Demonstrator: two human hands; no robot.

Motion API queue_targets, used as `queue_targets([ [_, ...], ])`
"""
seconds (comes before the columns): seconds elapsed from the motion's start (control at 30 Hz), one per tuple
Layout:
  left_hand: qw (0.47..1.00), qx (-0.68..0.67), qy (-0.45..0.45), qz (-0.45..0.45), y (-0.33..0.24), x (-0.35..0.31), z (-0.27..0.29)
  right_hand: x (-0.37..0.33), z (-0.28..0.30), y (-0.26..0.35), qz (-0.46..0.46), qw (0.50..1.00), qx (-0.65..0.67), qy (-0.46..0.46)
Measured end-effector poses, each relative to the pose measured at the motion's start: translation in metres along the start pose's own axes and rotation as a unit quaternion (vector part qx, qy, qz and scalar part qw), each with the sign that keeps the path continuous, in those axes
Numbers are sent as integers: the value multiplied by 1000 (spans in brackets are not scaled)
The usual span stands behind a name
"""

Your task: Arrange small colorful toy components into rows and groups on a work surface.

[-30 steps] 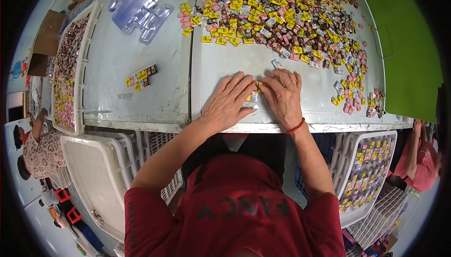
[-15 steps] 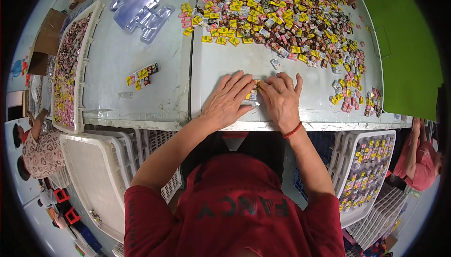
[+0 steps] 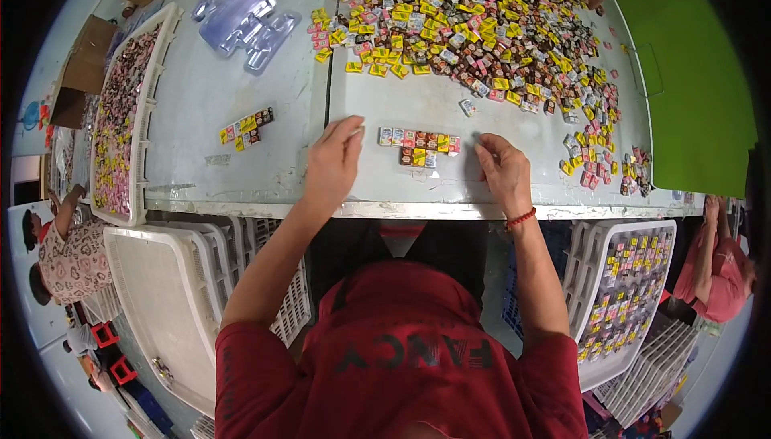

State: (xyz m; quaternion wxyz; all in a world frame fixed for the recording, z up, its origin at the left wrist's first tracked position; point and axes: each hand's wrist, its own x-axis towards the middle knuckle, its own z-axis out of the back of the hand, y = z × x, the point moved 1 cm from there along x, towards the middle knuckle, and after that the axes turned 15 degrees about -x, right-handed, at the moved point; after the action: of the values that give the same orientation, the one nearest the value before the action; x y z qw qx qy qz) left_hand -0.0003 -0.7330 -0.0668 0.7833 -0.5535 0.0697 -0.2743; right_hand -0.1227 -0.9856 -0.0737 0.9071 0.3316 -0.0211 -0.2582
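Note:
Several small printed boxes (image 3: 419, 140) in pink, white, brown and yellow lie on the table in front of me, a longer row above a shorter one. My left hand (image 3: 334, 159) hovers to their left, fingers loosely bent and nothing visible in them. To their right is my right hand (image 3: 504, 167), a red bracelet (image 3: 520, 218) at its wrist. Its fingers curl slightly, with no held thing in sight. Neither hand touches the boxes. A similar small group of boxes (image 3: 246, 128) lies farther left.
A big heap of loose small boxes (image 3: 474, 33) covers the far table. Clear plastic trays (image 3: 245, 21) lie at the far left, near a white crate (image 3: 144, 118) of pieces. A green panel (image 3: 691, 85) stands right. White crates (image 3: 161, 302) flank me below; other people work at both sides.
My hands have lifted off the boxes and drawn apart, the left one leftward and the right one rightward. The grouped boxes they covered now show fully.

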Motion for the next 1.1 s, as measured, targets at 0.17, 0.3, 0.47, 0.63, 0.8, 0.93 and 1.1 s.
queue_targets([
  [0.17, 964, -158, 14, 213, -13, 7, -1, 2, -2, 14, -57, 990, 122, 42],
  [0.3, 938, -219, 3, 268, 0, 7, -8, 1, -9, 21, -72, 976, 188, 78],
  [0.47, 908, -302, 2, 290, 5, 12, -27, -1, -14, 0, -57, 974, 213, 58],
  [0.63, 940, -226, -10, 257, -4, 8, -14, -1, -17, 11, 149, 968, -107, -173],
  [0.8, 988, -4, -3, 152, 2, 6, -16, -2, -9, 31, 285, 921, -207, -166],
  [0.93, 966, 165, 26, -197, -18, 12, -39, 3, -6, 25, 295, 924, -203, -138],
  [1.1, 930, 188, 166, -268, -9, 20, -70, 6, -4, 21, 320, 918, -198, -124],
])
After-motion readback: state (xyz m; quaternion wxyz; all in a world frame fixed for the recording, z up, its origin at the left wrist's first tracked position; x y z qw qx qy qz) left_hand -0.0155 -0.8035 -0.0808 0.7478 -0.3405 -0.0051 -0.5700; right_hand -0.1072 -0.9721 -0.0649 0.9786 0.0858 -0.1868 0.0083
